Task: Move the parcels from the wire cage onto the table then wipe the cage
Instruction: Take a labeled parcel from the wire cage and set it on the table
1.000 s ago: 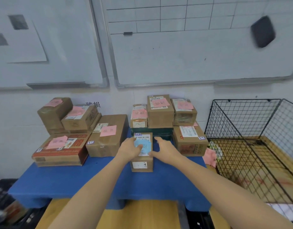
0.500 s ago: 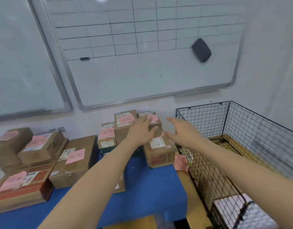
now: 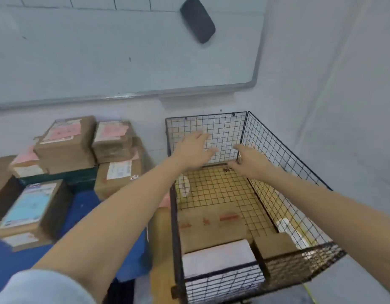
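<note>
The black wire cage [image 3: 284, 159] stands at the right, against the wall. Inside it lie a flat cardboard parcel [image 3: 211, 222], a white parcel [image 3: 218, 257] and a small brown box [image 3: 275, 246] near the front. Both my arms reach over the cage. My left hand [image 3: 195, 150] hovers above its far left part with fingers spread, holding nothing. My right hand [image 3: 250, 160] hangs over the far right corner, fingers loose and empty. Several brown parcels [image 3: 66, 143] with pink notes are stacked on the blue table [image 3: 84, 207] at the left.
A whiteboard [image 3: 123, 51] with a black eraser [image 3: 197, 18] hangs on the wall behind. A white roll [image 3: 184, 188] leans at the cage's left side. The cage sits on a wooden surface [image 3: 161, 238] beside the table.
Both hands let go of the small parcel on the table and swung right, now over the cage. My view turned right and down toward the cage.
</note>
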### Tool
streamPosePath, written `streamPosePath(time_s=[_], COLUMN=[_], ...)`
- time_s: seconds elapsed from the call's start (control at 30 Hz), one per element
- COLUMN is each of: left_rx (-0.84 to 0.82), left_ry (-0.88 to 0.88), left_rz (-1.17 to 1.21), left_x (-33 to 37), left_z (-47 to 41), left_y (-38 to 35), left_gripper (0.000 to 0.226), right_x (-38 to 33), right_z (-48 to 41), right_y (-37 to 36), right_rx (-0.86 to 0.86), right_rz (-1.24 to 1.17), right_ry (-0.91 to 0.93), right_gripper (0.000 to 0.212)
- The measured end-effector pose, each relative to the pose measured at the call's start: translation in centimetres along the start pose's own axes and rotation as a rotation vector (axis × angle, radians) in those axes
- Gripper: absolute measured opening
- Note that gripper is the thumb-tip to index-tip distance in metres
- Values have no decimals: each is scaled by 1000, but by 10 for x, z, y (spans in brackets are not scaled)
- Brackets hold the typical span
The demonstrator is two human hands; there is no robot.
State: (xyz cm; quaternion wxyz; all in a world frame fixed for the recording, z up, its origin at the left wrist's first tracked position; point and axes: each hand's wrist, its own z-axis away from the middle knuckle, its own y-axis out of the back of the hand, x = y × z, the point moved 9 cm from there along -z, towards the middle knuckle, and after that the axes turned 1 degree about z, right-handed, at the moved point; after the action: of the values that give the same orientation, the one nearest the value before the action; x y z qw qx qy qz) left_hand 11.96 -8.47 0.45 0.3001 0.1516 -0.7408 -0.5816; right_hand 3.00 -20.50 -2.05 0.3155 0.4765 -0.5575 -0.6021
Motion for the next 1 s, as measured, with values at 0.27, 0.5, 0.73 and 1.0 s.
streamPosePath(time_s=[0.27,0.5,0.73,1.0], left_rx=[-294,-597,-867,-893], left_ry=[269,512,504,502], left_rz=[73,92,-54,-143], left_x=[-14,-52,-40,-44], left_z=[2,40,70,73], left_y=[-112,-173,-194,-195], left_gripper=[71,81,77,77], right_x=[27,19,26,28], right_z=[-5,24,27,22], right_y=[-93,-156,-175,-179], right_rx=[-300,-644,-799,-822], right_rz=[33,60,-41,-194], right_ry=[156,221,116,-12], right_gripper=[69,63,56,46])
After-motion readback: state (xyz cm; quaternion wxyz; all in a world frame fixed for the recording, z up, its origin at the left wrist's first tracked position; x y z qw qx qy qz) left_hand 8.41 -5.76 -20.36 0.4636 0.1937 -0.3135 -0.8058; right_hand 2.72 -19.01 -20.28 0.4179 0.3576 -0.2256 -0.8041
